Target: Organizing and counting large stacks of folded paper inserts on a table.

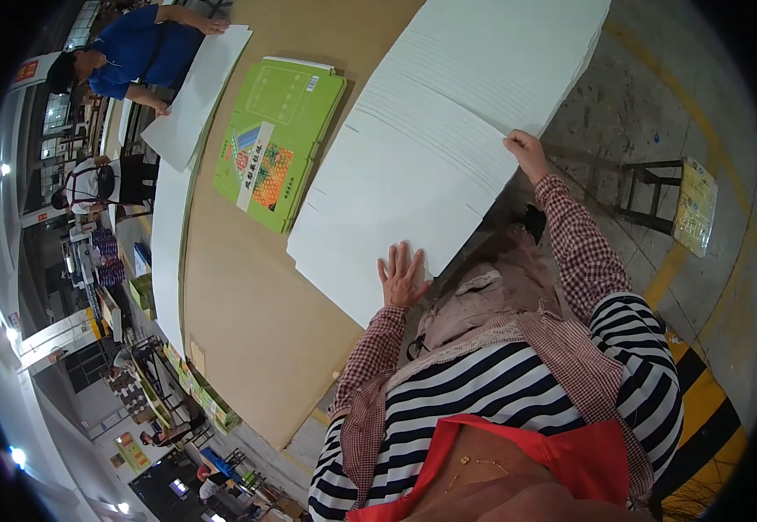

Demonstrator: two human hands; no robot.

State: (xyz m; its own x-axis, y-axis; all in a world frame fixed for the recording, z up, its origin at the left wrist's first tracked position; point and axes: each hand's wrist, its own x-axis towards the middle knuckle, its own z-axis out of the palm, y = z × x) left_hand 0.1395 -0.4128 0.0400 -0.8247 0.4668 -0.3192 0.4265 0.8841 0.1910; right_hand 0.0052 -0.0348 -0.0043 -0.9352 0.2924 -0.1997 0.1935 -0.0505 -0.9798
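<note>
A fanned row of large white cardboard sheets [396, 178] lies in front of me, overlapping like steps toward the far right. My left hand [404, 277] rests flat on the nearest sheet close to its front edge, fingers spread. At the right edge of the row, my right hand [528, 155] has its fingers bent over the border of a sheet, thumb side hidden. Just beyond the sheets lies a stack of flat green printed cartons [278, 143] with a pineapple picture.
Brown board [239, 348] covers the table. Across it, a person in a blue shirt [148, 52] handles a white sheet [196, 96]. A stool [656, 200] with a yellow wrapped top stands on the floor at right. More people and stacked cartons show at far left.
</note>
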